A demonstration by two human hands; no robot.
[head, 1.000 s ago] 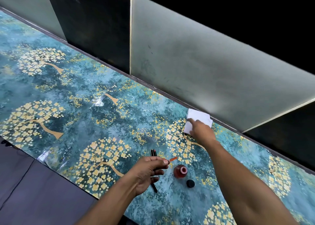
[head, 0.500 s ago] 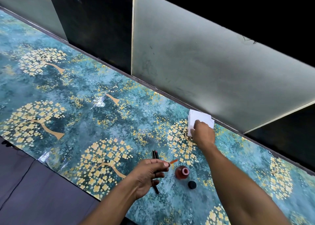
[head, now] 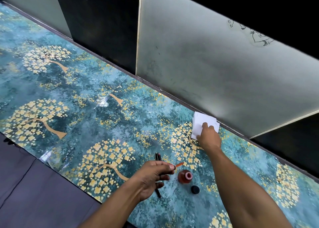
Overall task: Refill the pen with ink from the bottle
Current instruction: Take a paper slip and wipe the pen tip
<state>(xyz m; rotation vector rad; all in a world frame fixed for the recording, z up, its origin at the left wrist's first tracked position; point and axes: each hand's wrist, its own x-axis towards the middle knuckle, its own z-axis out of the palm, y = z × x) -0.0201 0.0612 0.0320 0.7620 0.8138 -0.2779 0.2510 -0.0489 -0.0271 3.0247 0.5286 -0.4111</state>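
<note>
My left hand [head: 151, 177] pinches a thin orange ink tube [head: 179, 164] between thumb and forefinger, its tip sticking out toward the right. Just right of it stands a small red ink bottle [head: 185, 176], uncapped, with its black cap [head: 195, 189] lying on the table beside it. Black pen parts [head: 158, 157] lie under and behind my left hand, partly hidden. My right hand [head: 208, 136] is stretched to the back of the table, fingers closing on a stack of white tissue [head: 202, 122] against the wall.
The table [head: 86, 98] carries a teal cover with gold tree prints. A grey and black panelled wall [head: 207, 63] runs along its far edge. The table's near edge drops to a dark floor [head: 34, 184] at the lower left.
My right hand has slid further onto the white tissue and curled its fingers around it. My left hand has stayed in place with the orange tube.
</note>
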